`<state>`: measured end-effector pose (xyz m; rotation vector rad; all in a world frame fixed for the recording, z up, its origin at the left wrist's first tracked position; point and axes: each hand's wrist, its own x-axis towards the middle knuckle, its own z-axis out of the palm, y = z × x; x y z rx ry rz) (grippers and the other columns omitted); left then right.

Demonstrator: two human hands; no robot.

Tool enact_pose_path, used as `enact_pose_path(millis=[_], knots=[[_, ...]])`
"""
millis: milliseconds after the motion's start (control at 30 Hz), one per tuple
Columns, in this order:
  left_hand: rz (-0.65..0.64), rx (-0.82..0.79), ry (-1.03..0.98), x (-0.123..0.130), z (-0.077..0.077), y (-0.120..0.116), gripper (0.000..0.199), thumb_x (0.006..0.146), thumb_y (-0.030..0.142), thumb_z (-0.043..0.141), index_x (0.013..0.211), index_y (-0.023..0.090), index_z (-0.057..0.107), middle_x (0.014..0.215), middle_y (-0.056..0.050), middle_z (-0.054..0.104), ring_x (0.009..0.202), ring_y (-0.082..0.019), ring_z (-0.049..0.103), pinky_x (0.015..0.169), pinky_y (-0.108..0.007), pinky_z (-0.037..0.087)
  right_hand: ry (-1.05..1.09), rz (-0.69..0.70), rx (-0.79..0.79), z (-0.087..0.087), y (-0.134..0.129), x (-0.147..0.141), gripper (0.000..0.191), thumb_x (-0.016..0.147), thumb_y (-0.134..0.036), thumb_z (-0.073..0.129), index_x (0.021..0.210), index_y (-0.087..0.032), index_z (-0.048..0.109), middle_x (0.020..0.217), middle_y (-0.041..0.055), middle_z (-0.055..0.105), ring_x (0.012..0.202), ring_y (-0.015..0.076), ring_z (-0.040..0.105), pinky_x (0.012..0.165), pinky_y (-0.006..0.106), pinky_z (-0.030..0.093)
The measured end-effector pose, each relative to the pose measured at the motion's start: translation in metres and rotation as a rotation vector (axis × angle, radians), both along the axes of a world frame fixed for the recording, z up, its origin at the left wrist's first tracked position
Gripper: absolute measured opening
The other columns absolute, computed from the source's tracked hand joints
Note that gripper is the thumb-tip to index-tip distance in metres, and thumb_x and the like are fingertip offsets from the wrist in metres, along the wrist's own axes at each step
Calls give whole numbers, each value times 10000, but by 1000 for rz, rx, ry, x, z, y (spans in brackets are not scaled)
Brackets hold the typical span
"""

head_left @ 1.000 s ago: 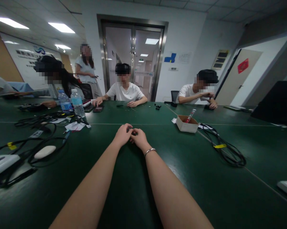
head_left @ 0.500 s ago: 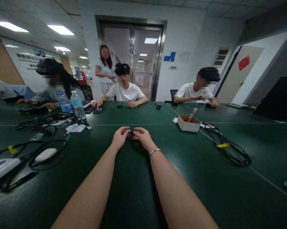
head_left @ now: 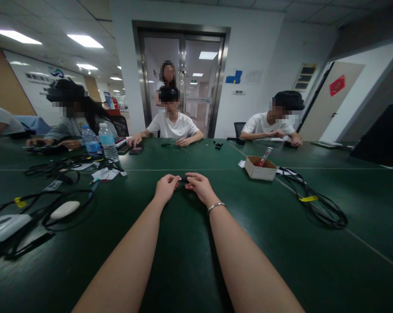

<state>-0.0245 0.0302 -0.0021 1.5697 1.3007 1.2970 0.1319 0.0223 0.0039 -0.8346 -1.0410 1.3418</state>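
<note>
Above the green table (head_left: 183, 243), a small black piece with a bright silvery end (head_left: 183, 179) is between my two hands; its exact kind is too small to make out. My left hand (head_left: 166, 188) is closed in a pinch at the bright end. Closed around the dark end is my right hand (head_left: 199, 188), with a silver bangle on that wrist. Fingers cover part of the piece.
An open cardboard box (head_left: 260, 170) holding a clear-and-red tube stands to the right, beside a coiled black cable (head_left: 327, 211). Left are tangled cables (head_left: 64, 187), a white mouse (head_left: 65, 209) and water bottles (head_left: 108, 143). Several people sit across the table.
My hands have drawn slightly apart, showing more of the small piece between them. The standing person at the back has moved right, behind the seated person.
</note>
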Motion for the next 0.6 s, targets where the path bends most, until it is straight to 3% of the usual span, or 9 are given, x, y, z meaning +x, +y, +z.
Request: enact_pose_path(millis=[400, 600], knots=[[54, -66, 234, -3, 16, -13, 502, 803, 622, 439, 675, 171, 619, 599, -36, 621, 533, -161, 541, 533, -270, 369, 20, 81, -58, 7, -8, 4, 191, 746, -22, 670, 916, -110, 671, 787, 41, 660, 588, 105, 636, 612, 220, 584], [111, -51, 344, -3, 17, -14, 538, 827, 620, 381, 576, 191, 585, 522, -21, 577, 500, -163, 518, 520, -277, 319, 16, 97, -60, 7, -8, 3, 222, 719, 33, 650, 887, -110, 672, 769, 35, 628, 583, 115, 650, 594, 209, 582]])
